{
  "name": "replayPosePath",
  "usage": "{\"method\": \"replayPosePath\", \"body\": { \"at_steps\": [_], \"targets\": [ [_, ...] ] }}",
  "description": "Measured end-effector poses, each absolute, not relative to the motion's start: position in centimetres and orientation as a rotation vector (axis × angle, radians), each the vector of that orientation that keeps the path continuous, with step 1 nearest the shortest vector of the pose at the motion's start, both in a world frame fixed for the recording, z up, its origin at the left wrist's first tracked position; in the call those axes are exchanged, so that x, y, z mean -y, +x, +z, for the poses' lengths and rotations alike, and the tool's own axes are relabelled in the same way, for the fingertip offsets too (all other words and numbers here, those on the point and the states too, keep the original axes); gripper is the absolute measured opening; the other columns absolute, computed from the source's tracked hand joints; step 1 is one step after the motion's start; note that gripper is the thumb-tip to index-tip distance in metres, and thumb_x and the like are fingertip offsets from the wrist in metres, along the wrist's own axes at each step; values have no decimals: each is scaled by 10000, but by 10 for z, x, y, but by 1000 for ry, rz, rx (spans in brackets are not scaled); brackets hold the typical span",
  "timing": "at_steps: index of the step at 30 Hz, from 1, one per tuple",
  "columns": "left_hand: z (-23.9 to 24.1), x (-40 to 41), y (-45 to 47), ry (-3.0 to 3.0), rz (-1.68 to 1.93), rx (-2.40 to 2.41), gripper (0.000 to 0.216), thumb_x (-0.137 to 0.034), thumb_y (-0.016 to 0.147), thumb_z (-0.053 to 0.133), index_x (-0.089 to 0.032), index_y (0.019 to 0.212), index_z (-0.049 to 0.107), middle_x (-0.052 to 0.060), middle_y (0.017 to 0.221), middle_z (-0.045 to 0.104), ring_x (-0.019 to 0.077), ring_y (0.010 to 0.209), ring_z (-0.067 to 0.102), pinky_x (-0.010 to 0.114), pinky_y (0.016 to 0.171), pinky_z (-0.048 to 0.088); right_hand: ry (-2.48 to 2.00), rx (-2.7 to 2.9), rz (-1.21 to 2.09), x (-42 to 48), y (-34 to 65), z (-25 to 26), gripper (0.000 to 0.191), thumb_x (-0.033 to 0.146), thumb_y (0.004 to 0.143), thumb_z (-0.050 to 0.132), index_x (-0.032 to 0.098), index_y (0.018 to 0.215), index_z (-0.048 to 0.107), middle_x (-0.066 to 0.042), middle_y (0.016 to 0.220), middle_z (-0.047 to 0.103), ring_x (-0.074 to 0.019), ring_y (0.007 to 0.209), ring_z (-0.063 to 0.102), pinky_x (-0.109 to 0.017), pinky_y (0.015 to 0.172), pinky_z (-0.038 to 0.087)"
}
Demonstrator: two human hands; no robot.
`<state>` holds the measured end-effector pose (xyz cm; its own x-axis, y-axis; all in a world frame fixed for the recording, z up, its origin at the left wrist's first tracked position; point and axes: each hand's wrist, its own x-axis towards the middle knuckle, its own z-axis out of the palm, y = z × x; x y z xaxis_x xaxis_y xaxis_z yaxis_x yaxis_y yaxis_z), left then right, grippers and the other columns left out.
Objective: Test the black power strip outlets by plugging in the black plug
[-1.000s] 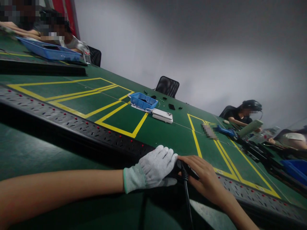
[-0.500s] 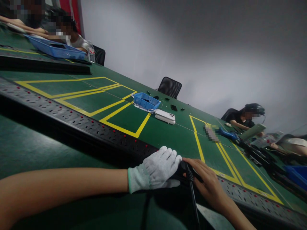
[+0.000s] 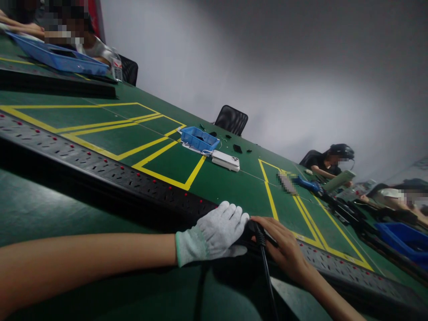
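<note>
My left hand [image 3: 220, 229], in a white knit glove with a green cuff, lies over the black studded rail [image 3: 150, 196] along the near table edge. Its fingers are together on top and its thumb is below, closed around the rail. My bare right hand [image 3: 284, 243] is just to the right, closed around a black plug [image 3: 256, 228] at the rail. A black cable [image 3: 267, 276] hangs down from the plug. The fingertips of both hands nearly meet at the plug. What the plug sits against is hidden.
Yellow tape [image 3: 195, 174] marks boxes on the green table [image 3: 240, 196]. Mid-table are a blue basket [image 3: 200, 139] and a white phone [image 3: 226, 160]. Blue trays [image 3: 63, 60] [image 3: 404, 240] stand at both sides. A person [image 3: 329, 162] sits at the far right, others at the upper left.
The view has shifted slightly, so the table scene sits a little farther left. Both hands keep the same hold at the rail and plug.
</note>
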<state>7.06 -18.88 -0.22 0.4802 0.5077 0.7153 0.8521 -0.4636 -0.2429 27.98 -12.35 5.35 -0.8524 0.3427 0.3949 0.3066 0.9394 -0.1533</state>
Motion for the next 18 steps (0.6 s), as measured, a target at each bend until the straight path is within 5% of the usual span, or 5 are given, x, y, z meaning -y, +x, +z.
{"method": "replayPosePath", "body": {
  "at_steps": [18],
  "targets": [
    [1, 187, 67, -2221, -733, 1135, 592, -505, 912, 266, -24, 1192, 468, 212, 1062, 585, 285, 981, 551, 465, 844, 406, -451, 2676, 69, 119, 281, 51, 375, 214, 868, 512, 238, 1242, 496, -61, 1064, 643, -191, 946, 630, -296, 782, 545]
  ]
}}
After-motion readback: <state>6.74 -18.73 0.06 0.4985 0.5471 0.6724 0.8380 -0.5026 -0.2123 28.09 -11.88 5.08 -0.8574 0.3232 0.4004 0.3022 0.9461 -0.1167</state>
